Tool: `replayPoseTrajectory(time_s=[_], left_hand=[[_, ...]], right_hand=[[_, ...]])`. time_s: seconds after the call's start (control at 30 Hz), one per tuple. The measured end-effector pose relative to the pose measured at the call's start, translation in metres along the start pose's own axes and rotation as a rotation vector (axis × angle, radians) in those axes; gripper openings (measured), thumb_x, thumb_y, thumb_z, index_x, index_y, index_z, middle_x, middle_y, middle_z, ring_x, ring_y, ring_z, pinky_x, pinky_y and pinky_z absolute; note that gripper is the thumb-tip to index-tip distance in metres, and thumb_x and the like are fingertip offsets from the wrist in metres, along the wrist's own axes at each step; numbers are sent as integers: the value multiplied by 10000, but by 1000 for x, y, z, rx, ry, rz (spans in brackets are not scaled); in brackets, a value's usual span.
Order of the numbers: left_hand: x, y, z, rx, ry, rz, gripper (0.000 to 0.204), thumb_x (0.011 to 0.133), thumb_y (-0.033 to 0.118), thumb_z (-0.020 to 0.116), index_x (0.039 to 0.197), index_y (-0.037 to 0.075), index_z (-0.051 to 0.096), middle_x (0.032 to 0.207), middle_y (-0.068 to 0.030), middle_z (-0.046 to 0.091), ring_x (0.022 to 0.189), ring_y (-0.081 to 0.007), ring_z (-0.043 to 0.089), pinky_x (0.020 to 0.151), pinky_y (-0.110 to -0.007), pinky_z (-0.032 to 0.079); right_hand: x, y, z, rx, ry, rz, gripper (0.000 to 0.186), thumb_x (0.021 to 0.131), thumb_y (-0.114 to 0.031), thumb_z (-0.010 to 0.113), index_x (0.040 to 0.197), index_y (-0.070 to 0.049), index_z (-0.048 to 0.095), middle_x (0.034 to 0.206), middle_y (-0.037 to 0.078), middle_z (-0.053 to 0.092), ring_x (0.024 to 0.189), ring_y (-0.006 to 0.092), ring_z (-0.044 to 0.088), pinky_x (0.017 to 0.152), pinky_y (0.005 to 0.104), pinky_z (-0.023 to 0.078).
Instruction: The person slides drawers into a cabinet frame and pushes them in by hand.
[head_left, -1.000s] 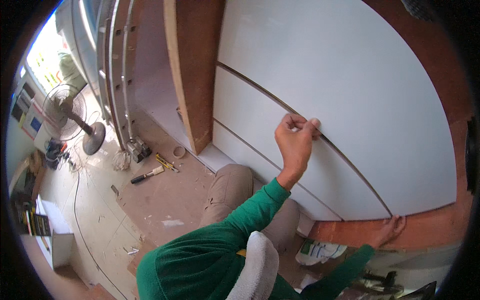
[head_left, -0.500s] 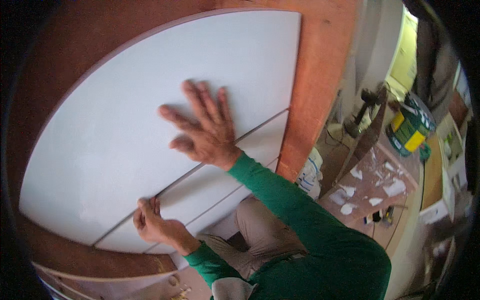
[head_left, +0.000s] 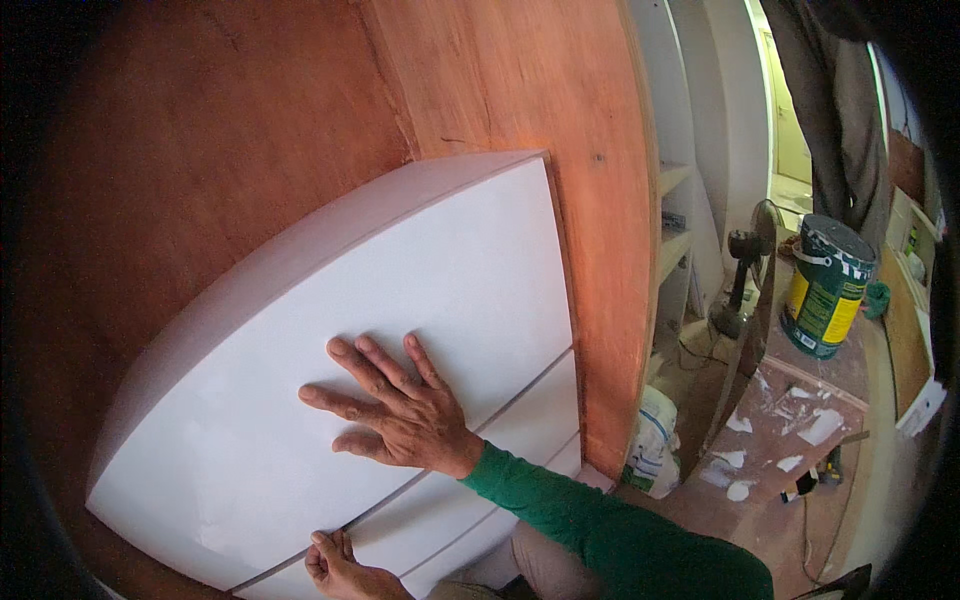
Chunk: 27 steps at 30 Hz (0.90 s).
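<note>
A white panel (head_left: pixel 400 290) with one curved edge and two dark straight grooves lies in front of me, its curved side face pale pink. My right hand (head_left: pixel 400 410) rests on the white surface above the wider groove (head_left: pixel 520 397), palm down, fingers spread and holding nothing. Lower left, my left hand (head_left: pixel 345 570) is closed, thumb and fingertips pinched together right at that groove. Whatever the pinch holds, if anything, is hidden. Part of the left hand's wrist is cut off by the lower edge.
Reddish-brown wooden boards (head_left: pixel 590 230) border the panel. At right, a green-and-yellow paint bucket (head_left: pixel 825 285) stands on a plaster-spattered wooden box (head_left: pixel 765 430). A black fan (head_left: pixel 740 265) stands behind, and a white sack (head_left: pixel 655 440) sits near the panel's right corner.
The view has tilted up, so the panel and both hands sit lower. More of the curved side shows. The right hand stays spread on the panel; the left stays pinched at the groove.
</note>
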<state>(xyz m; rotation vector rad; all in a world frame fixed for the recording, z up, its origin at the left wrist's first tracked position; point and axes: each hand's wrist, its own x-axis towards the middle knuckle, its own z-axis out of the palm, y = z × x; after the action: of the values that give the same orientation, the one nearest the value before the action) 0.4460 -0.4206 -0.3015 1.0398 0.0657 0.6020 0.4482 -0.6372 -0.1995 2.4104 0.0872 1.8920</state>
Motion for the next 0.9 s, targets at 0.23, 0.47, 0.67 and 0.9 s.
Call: replayPoseTrajectory(time_s=[0.23,0.47,0.67,0.9], left_hand=[[5,-11,-8,4,12,-11,256,1035,234,771,952,60,603,957,-83,675,884,-200,679,814,-329,578],[3,-9,-9,-31,33,-23,214,1034,200,763,959,63,617,929,-70,672,860,-187,664,824,-333,573],[1,-1,2,20,76,-55,219,1032,183,762,945,63,601,928,-72,669,847,-178,645,796,-343,560],[5,-12,-2,26,100,-27,231,1031,205,770,969,57,604,948,-79,676,865,-194,657,829,-352,574]], right_hand=[[12,5,-7,74,-34,6,810,1024,-802,288,1709,-371,316,1807,55,213,1671,261,149,1355,554,43],[67,8,-30,88,-19,13,907,1010,-828,291,1705,-250,355,1797,72,238,1665,264,179,1358,541,68],[20,20,-30,148,48,48,840,1036,-696,473,1717,-222,336,1790,146,257,1646,352,252,1313,601,120],[-56,71,-9,92,66,306,759,1098,-663,342,1704,-207,365,1779,211,224,1640,440,196,1300,676,53]])
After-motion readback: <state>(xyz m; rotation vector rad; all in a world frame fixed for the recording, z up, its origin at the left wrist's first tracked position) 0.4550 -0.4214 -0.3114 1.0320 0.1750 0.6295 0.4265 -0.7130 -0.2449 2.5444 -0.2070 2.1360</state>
